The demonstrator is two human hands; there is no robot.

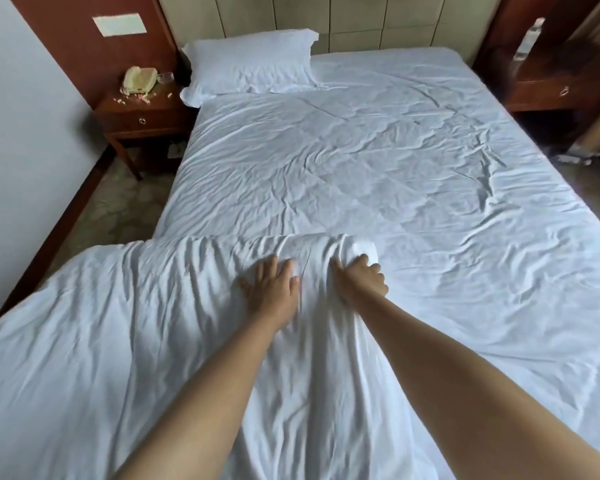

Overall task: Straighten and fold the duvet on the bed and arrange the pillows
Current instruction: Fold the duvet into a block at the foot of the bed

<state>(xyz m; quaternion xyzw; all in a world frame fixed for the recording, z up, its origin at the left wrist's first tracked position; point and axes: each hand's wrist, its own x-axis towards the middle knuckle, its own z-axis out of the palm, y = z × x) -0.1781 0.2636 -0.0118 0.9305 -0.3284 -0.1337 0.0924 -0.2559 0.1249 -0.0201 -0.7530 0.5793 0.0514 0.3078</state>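
Duvet (125,341): white, bunched across the lower left of the frame, one end hanging off the bed's left edge; its folded far edge runs through mid-frame.
Bed (413,174): creased sheet bare across centre and right of the frame.
Pillow (250,64): I see one only, upper left by the headboard (361,19).
Left hand (272,287): fingers spread and straight, pressing flat on the duvet just inside the fold; nothing grasped.
Right hand (361,278): fingers curled over the fold's right-hand corner, gripping the duvet cloth.
Step in hand: I judge it to be drawing this folded edge out and squaring it.
How to do it well: I would keep the left palm as an anchor, pull the gripped corner toward the right of the frame so the ridges flatten, then bring the overhang back onto the mattress.
Risk: pulling one corner alone may skew the fold.
Surroundings: nightstand (142,116) upper left carries a telephone (139,79).
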